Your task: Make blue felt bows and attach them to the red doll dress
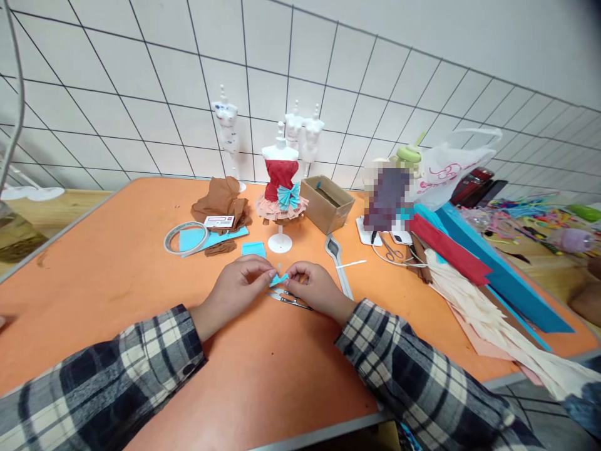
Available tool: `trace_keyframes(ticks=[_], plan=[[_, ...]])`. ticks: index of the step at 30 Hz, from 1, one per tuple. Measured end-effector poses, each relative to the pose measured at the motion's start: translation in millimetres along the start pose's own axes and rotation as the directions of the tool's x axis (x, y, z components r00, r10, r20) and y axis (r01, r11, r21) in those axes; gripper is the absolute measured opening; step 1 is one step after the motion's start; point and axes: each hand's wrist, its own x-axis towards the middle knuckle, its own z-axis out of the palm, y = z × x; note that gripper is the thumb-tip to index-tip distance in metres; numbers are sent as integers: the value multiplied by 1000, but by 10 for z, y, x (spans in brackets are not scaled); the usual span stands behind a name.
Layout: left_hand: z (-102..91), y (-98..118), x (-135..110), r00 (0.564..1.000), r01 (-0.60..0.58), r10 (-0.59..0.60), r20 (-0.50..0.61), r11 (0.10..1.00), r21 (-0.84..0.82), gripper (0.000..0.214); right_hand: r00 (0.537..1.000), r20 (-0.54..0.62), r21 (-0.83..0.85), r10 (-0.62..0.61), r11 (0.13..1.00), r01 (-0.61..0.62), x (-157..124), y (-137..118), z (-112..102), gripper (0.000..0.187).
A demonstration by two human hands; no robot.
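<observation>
Fingertips (271,274) partly hide the small blue piece (278,280). Pixelation blurs a dark shape (387,195). The view's edge crops the left sleeve (113,369).

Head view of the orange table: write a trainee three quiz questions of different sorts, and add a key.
1. Multiple choice: what do the left hand and right hand pinch between them?
A) the scissors
B) a small blue piece
C) the roll of tape

2. True or false: in the picture, the cardboard box stands to the right of the dressed mannequin.

3. Fill in: the bodice on that mannequin is ____ in colour.

Key: 1 B; 2 true; 3 red.
</observation>
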Motion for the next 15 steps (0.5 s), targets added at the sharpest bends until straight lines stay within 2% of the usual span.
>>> trace_keyframes(ticks=[3, 8, 13, 15], plan=[[-7, 14, -6, 999, 34, -34, -23, 999, -33, 29, 999, -2, 45, 33, 998, -33, 5, 15, 13, 12], [15, 9, -16, 996, 91, -91, 12, 993, -73, 34, 990, -137, 139, -24, 989, 43, 29, 57, 31, 15], [49, -18, -16, 999, 50, -50, 0, 999, -11, 27, 996, -85, 168, -22, 985, 36, 9, 41, 63, 17], [47, -27, -11, 999, 43, -43, 8, 999, -4, 25, 994, -110, 131, -19, 991, 34, 4, 36, 64, 16]])
